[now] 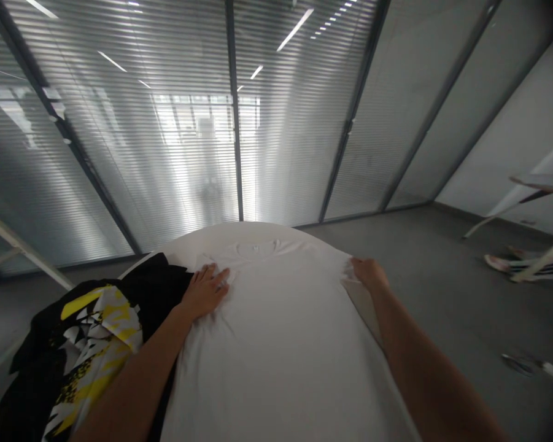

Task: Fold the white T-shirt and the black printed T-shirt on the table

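Beside black clothes [159,288] on a table [188,244], a white shirt [276,344] is touched by the spread left hand [206,292] and gripped at a sleeve [344,265] by the right hand [372,274].

We see a plain white shirt [280,337], a white tabletop [230,231], black clothes [96,331] boldly patterned in yellow and white, blinds [166,135] finely striped silvery grey, dark grey frames [235,123] and a grey floor [433,276].

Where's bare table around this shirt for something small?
A bare strip of table lies between the white shirt and the far edge. Left is crowded by the dark garment and left hand; by the right forearm, only a sliver.
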`<state>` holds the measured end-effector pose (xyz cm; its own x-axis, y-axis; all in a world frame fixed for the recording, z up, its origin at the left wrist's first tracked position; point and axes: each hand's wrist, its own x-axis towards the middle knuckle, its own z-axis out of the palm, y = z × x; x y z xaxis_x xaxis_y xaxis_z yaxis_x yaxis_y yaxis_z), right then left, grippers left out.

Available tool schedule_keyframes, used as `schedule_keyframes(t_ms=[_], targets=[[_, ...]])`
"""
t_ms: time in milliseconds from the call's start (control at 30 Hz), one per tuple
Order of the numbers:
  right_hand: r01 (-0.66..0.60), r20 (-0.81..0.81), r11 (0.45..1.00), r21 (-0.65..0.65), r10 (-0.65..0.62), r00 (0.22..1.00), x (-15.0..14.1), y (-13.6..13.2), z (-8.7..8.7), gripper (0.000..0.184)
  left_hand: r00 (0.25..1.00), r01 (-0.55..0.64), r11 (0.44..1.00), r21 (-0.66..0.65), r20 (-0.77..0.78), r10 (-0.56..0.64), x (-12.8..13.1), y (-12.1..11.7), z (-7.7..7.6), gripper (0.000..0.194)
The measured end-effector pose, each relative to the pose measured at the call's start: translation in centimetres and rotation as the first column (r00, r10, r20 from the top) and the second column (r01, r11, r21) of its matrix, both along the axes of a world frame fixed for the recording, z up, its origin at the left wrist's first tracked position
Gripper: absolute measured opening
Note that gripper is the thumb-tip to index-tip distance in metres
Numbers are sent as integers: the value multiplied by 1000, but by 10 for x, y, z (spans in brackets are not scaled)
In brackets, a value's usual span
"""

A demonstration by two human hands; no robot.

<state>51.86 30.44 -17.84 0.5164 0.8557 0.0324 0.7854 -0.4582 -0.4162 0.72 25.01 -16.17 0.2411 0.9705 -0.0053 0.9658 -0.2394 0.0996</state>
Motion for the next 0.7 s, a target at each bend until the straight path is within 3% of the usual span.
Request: schedule_keyframes(t_ms=[167,400,533,700], targets=[[-14,3,996,84,14,1000,-2,4,9,43,1000,-4,1000,-5,9,4,-1,2,0,57],[-28,-40,936,351,45,998,-31,8,48,39,1000,7,1000,-25,10,-7,-1,2,2,58],[-118,33,938,327,113,993,-57,-2,74,38,1000,10,1000,-25,11,-10,-1,2,2,59],[-245,300,956,159,190,935,-96,-25,99,42,1000,8,1000,-13,12,-8,-2,5,-2,58]])
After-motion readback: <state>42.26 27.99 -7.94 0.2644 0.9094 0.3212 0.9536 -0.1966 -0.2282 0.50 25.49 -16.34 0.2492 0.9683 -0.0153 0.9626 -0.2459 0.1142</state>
